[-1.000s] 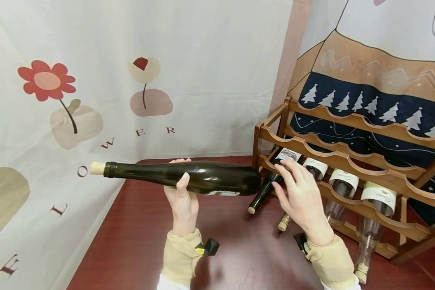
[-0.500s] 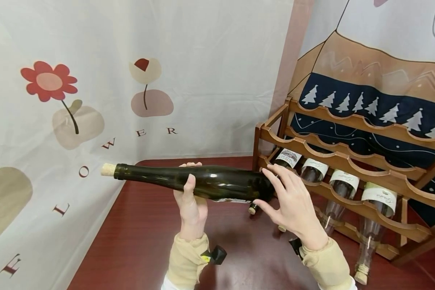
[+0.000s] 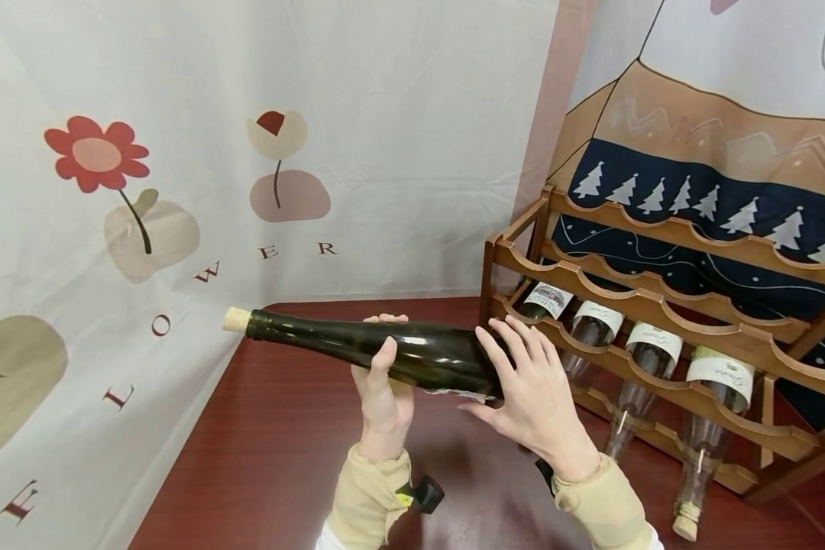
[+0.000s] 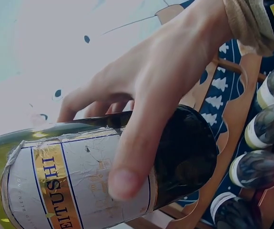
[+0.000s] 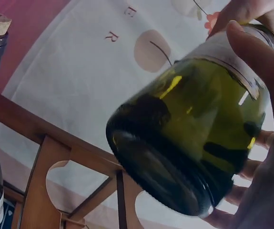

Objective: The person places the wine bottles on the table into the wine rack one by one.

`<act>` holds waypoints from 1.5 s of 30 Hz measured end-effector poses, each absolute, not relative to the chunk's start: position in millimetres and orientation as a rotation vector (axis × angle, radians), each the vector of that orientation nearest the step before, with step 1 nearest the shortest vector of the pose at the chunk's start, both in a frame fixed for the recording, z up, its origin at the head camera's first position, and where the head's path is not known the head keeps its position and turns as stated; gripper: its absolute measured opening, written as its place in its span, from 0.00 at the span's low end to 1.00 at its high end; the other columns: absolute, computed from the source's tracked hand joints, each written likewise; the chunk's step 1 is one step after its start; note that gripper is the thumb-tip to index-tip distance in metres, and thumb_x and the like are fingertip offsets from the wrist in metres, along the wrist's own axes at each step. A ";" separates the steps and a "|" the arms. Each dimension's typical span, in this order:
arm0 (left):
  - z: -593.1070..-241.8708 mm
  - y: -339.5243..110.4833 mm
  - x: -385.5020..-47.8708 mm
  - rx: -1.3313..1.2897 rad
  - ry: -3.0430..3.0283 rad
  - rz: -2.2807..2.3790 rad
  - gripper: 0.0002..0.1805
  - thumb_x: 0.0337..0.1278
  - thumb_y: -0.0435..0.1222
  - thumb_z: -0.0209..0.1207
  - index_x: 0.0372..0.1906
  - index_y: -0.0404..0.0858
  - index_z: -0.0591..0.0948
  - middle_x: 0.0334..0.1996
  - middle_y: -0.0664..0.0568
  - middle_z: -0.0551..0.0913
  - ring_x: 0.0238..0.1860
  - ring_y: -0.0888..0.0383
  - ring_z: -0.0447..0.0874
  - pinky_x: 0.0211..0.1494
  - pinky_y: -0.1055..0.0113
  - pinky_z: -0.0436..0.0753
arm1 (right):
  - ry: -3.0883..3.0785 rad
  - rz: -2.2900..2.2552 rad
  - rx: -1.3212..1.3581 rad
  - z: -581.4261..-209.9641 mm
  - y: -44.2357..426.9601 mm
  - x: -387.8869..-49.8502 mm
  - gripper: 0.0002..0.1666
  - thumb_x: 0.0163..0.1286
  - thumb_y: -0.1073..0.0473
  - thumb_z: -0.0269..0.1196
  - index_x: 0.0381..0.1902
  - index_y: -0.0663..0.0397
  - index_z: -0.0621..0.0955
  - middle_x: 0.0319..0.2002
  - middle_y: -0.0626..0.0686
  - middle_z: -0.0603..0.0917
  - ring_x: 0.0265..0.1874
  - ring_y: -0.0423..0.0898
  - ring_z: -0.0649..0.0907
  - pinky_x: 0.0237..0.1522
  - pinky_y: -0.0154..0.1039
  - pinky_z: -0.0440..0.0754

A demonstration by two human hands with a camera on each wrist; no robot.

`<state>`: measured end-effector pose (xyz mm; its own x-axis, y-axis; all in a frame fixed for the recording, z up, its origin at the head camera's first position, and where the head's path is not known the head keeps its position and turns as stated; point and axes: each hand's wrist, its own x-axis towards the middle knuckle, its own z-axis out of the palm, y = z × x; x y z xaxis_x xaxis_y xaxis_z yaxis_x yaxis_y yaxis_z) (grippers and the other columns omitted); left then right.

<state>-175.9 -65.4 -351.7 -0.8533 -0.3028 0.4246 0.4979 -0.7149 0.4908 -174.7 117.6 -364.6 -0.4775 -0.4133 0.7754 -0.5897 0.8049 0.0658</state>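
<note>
A dark green wine bottle (image 3: 440, 355) is held nearly level above the table, its corked neck pointing left and slightly raised. My left hand (image 3: 385, 401) grips it around the middle, thumb on the near side and fingertips showing over the top. At the base end, my right hand (image 3: 536, 397) holds the bottle, fingers over the top and thumb below. In the left wrist view the right thumb presses on the white and gold label (image 4: 84, 176). The bottle's base (image 5: 160, 167) faces the camera in the right wrist view. A cork (image 3: 237, 319) plugs the mouth.
To the right stands a wooden wine rack (image 3: 729, 336) with scalloped shelves. Several corked bottles lie in its lower row, necks sloping down toward me, including a clear bottle (image 3: 697, 451). A printed white cloth (image 3: 399, 153) hangs behind the reddish-brown table (image 3: 247, 458).
The left hand and bottle have moved right and slightly down, the base end dipping. My right hand has come left from beside the rack and taken hold of the base end.
</note>
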 end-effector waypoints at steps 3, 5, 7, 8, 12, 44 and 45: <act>-352.5 -62.8 -174.7 -0.451 -0.854 -2.542 0.14 0.52 0.27 0.49 0.43 0.44 0.75 0.41 0.56 0.80 0.48 0.60 0.79 0.51 0.69 0.78 | -2.127 0.264 0.726 -366.7 116.1 -175.0 0.62 0.31 0.31 0.75 0.63 0.54 0.71 0.57 0.59 0.77 0.58 0.59 0.74 0.59 0.54 0.70; -353.0 -61.6 -174.0 -0.467 -0.851 -2.548 0.13 0.53 0.28 0.49 0.43 0.43 0.74 0.41 0.56 0.79 0.48 0.60 0.79 0.52 0.69 0.77 | -2.121 0.264 0.718 -367.7 115.8 -175.1 0.61 0.30 0.32 0.75 0.62 0.55 0.71 0.55 0.59 0.78 0.56 0.58 0.75 0.56 0.54 0.72; -353.2 -60.9 -173.6 -0.483 -0.848 -2.547 0.13 0.53 0.28 0.50 0.43 0.43 0.74 0.41 0.56 0.79 0.49 0.60 0.79 0.52 0.69 0.77 | -2.126 0.259 0.712 -367.8 115.7 -174.7 0.60 0.31 0.33 0.75 0.62 0.55 0.71 0.55 0.58 0.78 0.55 0.57 0.76 0.55 0.53 0.73; -353.1 -60.6 -173.2 -0.491 -0.844 -2.546 0.13 0.53 0.28 0.50 0.44 0.43 0.74 0.41 0.56 0.80 0.49 0.60 0.79 0.52 0.68 0.77 | -2.129 0.252 0.708 -367.6 115.8 -174.3 0.59 0.31 0.34 0.76 0.62 0.54 0.72 0.55 0.57 0.78 0.54 0.57 0.76 0.54 0.52 0.73; -352.7 -59.3 -171.9 -0.496 -0.843 -2.547 0.14 0.53 0.28 0.50 0.44 0.44 0.74 0.41 0.56 0.80 0.49 0.60 0.79 0.52 0.69 0.77 | -2.135 0.236 0.701 -366.9 116.3 -173.3 0.57 0.32 0.35 0.76 0.61 0.54 0.72 0.54 0.56 0.79 0.51 0.55 0.78 0.50 0.51 0.76; -359.6 -83.5 -188.7 -0.687 -1.562 -2.521 0.32 0.48 0.36 0.68 0.58 0.49 0.67 0.55 0.58 0.79 0.58 0.64 0.77 0.59 0.71 0.74 | -2.009 0.205 0.659 -359.8 145.2 -184.9 0.52 0.27 0.44 0.73 0.57 0.52 0.76 0.46 0.58 0.80 0.42 0.58 0.78 0.39 0.52 0.73; -358.7 -85.5 -188.7 -0.651 -1.623 -2.487 0.33 0.47 0.35 0.68 0.58 0.47 0.66 0.55 0.58 0.79 0.56 0.64 0.78 0.58 0.71 0.76 | -2.001 0.200 0.651 -359.4 146.4 -185.3 0.52 0.27 0.44 0.73 0.57 0.52 0.76 0.46 0.58 0.80 0.41 0.58 0.78 0.38 0.53 0.73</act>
<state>-188.7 -85.5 -358.7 -0.9034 0.1455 0.4034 0.3106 -0.4267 0.8494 -185.3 146.4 -359.4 -0.3728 -0.3614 0.8547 -0.5235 0.8424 0.1278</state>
